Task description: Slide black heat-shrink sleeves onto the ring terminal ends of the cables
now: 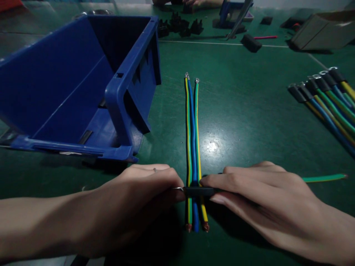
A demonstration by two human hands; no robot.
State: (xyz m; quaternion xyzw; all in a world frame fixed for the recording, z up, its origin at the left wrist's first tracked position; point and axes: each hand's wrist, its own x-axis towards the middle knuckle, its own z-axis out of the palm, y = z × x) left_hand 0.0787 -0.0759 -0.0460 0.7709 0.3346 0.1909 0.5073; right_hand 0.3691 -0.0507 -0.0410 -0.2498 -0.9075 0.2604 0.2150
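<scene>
Two yellow-green wires and a blue wire (193, 140) lie side by side on the green table, lugs at the far end and bare copper at the near end of the yellow-green ones. Across them, near their lower ends, sits a black sleeve (199, 191). My right hand (266, 195) pinches its right part between thumb and fingers. From my left hand (149, 195), closed at the sleeve's left end, a thin metal piece (178, 188) sticks out; the rest of it is hidden by the fingers.
A large blue bin (119, 96) stands at the left. Lugged wires with black sleeves (316, 84) lie at the right, a loose yellow-green wire (324, 178) beside my right hand. Black parts (180, 26), a cardboard box (324, 31) and another person's hands (194, 3) are at the back.
</scene>
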